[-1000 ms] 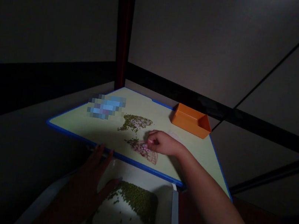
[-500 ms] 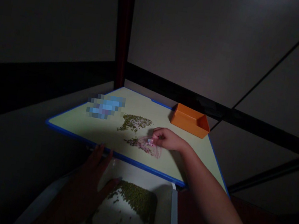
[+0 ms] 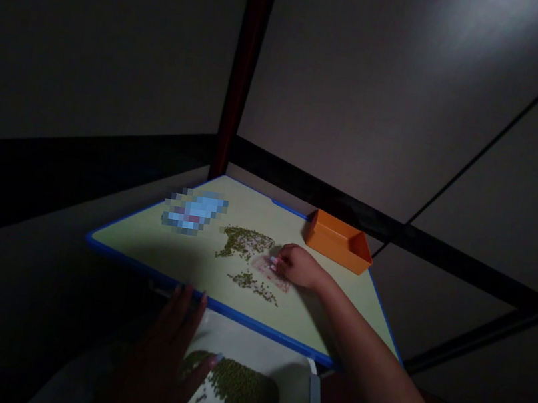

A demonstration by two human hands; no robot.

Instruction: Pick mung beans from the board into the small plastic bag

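My right hand (image 3: 297, 266) reaches over the pale board (image 3: 332, 319), its fingers pinched on a pink, see-through protractor (image 3: 280, 280) that lies low over the surface. Just left of it is a larger patch of small green beans (image 3: 237, 240), which look like mung beans. A smaller patch of beans (image 3: 254, 285) lies nearer the board's front edge. In shadow, my left hand (image 3: 172, 342) is open, fingers spread up to the blue front rim and thumb over a white bin (image 3: 295, 394). More green beans (image 3: 246, 387) are heaped inside that bin.
An orange open box (image 3: 341, 242) stands at the board's far right corner. At the left of the board lies a blurred-out blue item (image 3: 197, 211). Dark wall panels (image 3: 366, 95) rise behind the board and at its left.
My right hand has drawn the protractor slightly back, off the smaller bean patch, which now shows uncovered. The view has tilted up a little. My left hand stays at the rim.
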